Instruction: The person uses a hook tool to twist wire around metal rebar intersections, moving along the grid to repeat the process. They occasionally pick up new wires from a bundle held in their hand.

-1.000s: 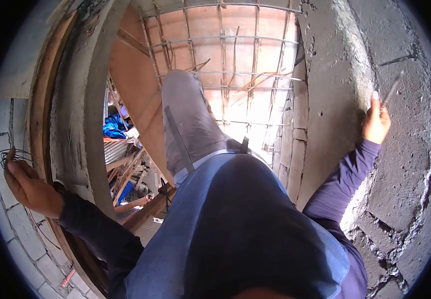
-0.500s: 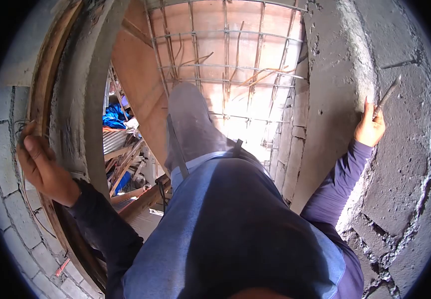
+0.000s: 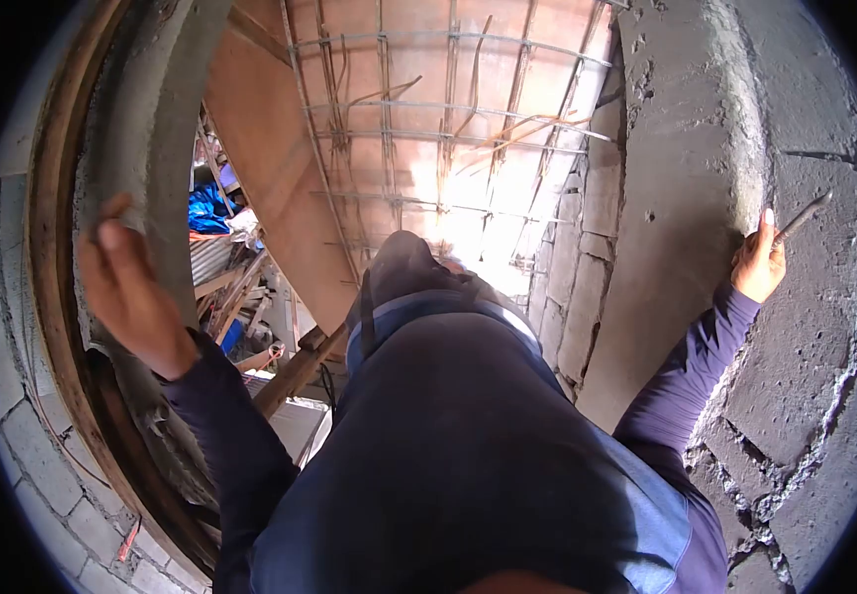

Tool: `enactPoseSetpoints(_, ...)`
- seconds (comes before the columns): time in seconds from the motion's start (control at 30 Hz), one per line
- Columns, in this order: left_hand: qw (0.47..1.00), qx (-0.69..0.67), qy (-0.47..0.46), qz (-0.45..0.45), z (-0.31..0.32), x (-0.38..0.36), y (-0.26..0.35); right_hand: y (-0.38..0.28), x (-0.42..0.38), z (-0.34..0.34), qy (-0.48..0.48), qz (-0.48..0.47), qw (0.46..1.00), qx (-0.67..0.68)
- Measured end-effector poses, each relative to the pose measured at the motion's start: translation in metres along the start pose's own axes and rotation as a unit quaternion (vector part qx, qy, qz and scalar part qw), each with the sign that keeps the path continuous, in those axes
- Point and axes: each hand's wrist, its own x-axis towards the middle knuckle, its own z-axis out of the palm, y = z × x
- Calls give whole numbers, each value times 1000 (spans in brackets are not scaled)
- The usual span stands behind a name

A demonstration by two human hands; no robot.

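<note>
My left hand (image 3: 131,297) is lifted in front of the grey concrete column (image 3: 166,168), beside a curved-looking wooden board (image 3: 52,218). Its fingers are apart and slightly blurred, and nothing shows in them. On the right, my right hand (image 3: 759,265) is closed on a thin metal rod-like tool (image 3: 805,213), whose end points up and to the right. That hand is against the rough plastered wall (image 3: 805,327), near the edge of the smoother concrete (image 3: 671,178).
A grid of steel bars (image 3: 448,134) stands before an orange-brown panel (image 3: 260,129). Beyond the opening on the left lie a blue tarp (image 3: 210,213) and timber pieces (image 3: 295,381). Block walls show at the far left (image 3: 47,445) and right of the grid (image 3: 582,282).
My left hand has moved right, away from the wooden board. My right hand, with the tool, has shifted slightly right and down. The view has tilted, and my raised leg shows less.
</note>
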Motion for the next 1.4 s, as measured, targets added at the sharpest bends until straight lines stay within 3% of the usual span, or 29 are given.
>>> enactPoseSetpoints(0.1, 998, -4, 67, -17, -9, 27, -10, 2, 12, -16, -29, 32, 999, -28)
enactPoseSetpoints(0.2, 995, -10, 102, -5, -16, 42, -32, -10, 12, -5, 36, -122, 964, -236)
enactPoseSetpoints(0.23, 995, -9, 104, 12, -17, 45, -40, -19, 13, -3, 32, -123, 963, -239)
enactPoseSetpoints(0.3, 994, -15, 104, 9, -18, 46, -50, -29, 19, -4, -18, -57, 839, -540)
enactPoseSetpoints(0.33, 994, -11, 108, -14, -18, 45, -53, -22, 25, -6, -35, -48, 816, -574)
enactPoseSetpoints(0.43, 994, 0, 101, -49, -19, 43, -62, -14, 20, 4, -19, -76, 796, -601)
enactPoseSetpoints(0.47, 994, 0, 94, -59, -19, 44, -65, -21, 21, 8, -37, -8, 775, -631)
enactPoseSetpoints(0.5, 994, 2, 91, -61, -20, 44, -69, -12, 24, 5, -39, -7, 773, -633)
enactPoseSetpoints(0.57, 993, -88, 47, -63, -20, 45, -76, 14, 37, -7, 51, -110, 766, -631)
enactPoseSetpoints(0.7, 989, -138, 1, -59, -2, 38, -74, -7, 29, 7, 5, 1, 763, -646)
enactPoseSetpoints(0.83, 976, -194, -81, -53, 19, 29, -88, 0, 31, 9, 42, -45, 724, -687)
enactPoseSetpoints(0.93, 959, -240, -143, -52, 25, 30, -87, 3, 33, 6, 31, -34, 742, -668)
enactPoseSetpoints(1.1, 972, -207, -99, -51, 26, 46, -74, 3, 33, 5, 27, -24, 731, -682)
enactPoseSetpoints(1.17, 974, -205, -81, -47, 25, 52, -68, 12, 38, 0, 41, -79, 738, -669)
enactPoseSetpoints(1.4, 986, -148, -60, -50, 45, 18, -21, 4, 33, 3, 9, -33, 774, -632)
